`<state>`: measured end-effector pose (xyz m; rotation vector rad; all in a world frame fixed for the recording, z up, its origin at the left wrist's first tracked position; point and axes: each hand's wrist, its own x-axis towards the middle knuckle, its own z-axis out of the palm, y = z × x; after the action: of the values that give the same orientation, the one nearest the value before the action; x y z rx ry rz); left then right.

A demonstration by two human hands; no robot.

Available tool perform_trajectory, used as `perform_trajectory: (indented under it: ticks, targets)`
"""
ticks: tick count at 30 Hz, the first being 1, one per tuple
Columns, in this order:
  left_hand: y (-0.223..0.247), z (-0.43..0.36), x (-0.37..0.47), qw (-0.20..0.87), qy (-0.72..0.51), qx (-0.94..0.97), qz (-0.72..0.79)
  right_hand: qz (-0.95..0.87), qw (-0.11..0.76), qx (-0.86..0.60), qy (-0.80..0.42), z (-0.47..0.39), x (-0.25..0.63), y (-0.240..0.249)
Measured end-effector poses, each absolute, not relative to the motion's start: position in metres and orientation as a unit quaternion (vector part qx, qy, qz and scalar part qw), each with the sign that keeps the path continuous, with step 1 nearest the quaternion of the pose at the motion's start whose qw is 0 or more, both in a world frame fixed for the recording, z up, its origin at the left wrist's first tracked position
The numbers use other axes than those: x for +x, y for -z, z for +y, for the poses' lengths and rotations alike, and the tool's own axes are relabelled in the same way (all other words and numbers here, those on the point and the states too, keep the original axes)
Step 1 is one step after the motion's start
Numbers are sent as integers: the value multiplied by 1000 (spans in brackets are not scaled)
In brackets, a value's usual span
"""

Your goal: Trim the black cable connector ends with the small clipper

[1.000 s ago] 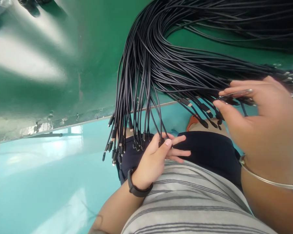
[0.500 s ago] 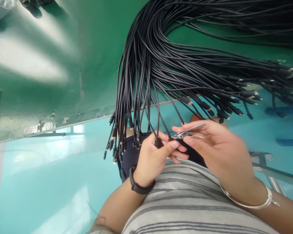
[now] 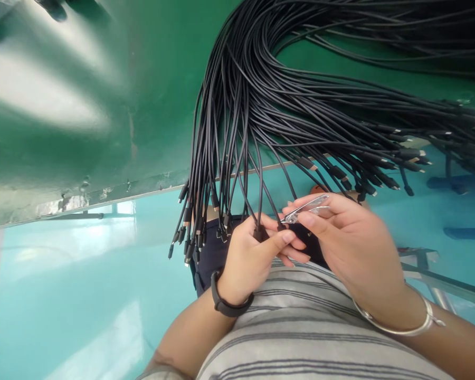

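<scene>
My left hand point(image 3: 257, 250), with a black band at the wrist, is closed on the ends of black cables point(image 3: 260, 192); their connector tips are partly hidden by the fingers. My right hand point(image 3: 352, 237) pinches a silver nail clipper point(image 3: 306, 208), its lever raised. The clipper's jaws touch or nearly touch a cable end beside my left fingertips. From there the cables run up to a large black cable bundle point(image 3: 253, 68) that bends over the table edge.
The green table point(image 3: 158, 105) spans the top. Several loose connector ends point(image 3: 188, 232) hang over its edge at left, and more connectors point(image 3: 404, 153) lie at right. A blue stool point(image 3: 467, 232) and a metal frame point(image 3: 423, 258) stand at the right.
The clipper has tilted slightly and its jaws sit a little further left against the cable end. My left hand and the cables appear shifted slightly right in the view.
</scene>
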<state>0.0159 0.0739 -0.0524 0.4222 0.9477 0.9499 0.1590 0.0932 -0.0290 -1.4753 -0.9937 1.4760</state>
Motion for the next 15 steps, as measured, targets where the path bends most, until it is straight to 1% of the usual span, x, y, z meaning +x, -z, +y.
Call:
perform_trajectory:
  ticks: [6,15]
  targets:
    - [51,75,15,771,-439,179,425,-413,391,-610,-552,95,159,31]
    - [57,71,21,759,-437,139,462,-362,424,-595,-579,94,157,34]
